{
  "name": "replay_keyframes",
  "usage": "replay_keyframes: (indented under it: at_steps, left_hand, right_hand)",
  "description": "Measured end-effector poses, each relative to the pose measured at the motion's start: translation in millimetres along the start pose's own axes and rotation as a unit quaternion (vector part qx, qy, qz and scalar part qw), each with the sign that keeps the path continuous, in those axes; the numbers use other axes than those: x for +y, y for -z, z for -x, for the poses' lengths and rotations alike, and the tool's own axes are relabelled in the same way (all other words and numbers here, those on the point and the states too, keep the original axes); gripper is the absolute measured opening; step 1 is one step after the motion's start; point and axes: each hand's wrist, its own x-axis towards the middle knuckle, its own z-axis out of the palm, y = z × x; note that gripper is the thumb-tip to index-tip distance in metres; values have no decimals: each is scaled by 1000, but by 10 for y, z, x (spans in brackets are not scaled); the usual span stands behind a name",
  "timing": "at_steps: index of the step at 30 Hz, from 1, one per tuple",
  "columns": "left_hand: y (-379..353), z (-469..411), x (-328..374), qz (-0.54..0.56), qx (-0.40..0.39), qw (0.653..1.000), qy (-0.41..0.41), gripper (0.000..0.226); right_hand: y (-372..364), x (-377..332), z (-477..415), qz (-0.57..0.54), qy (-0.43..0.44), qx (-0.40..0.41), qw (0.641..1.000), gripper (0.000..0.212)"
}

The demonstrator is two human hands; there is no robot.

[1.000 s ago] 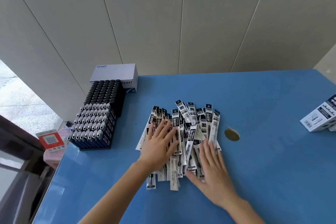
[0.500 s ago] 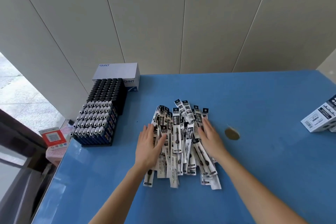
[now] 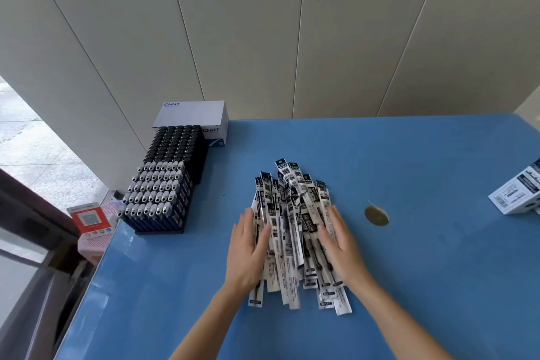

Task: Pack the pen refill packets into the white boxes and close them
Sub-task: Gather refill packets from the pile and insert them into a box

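Meanwhile white box (image 3: 515, 195) (shut) apart from packets (image 3: 295, 225).

Head cam, looking fwd and down — near table (image 3: 409, 155)

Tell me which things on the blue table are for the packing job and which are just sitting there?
For the job:
pen refill packets
white box
left hand
right hand

Just sitting there:
trays of lighters
CHNT box
brown spot
red card
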Motion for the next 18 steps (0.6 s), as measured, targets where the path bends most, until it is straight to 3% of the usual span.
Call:
replay_keyframes:
  at_steps: [5,13,18]
  left_hand:
    - [-118,23,-53,-148,12,987,-54,78]
    - [177,-15,-161,-102,8,994,-36,68]
    - [333,-36,-180,-68,2,998,-14,61]
  right_hand:
    - [-277,-45,7,108,12,0,994,55]
    - [-491,-238,-20,116,28,-53,991,55]
    - [-374,-252,-53,42,11,-40,998,53]
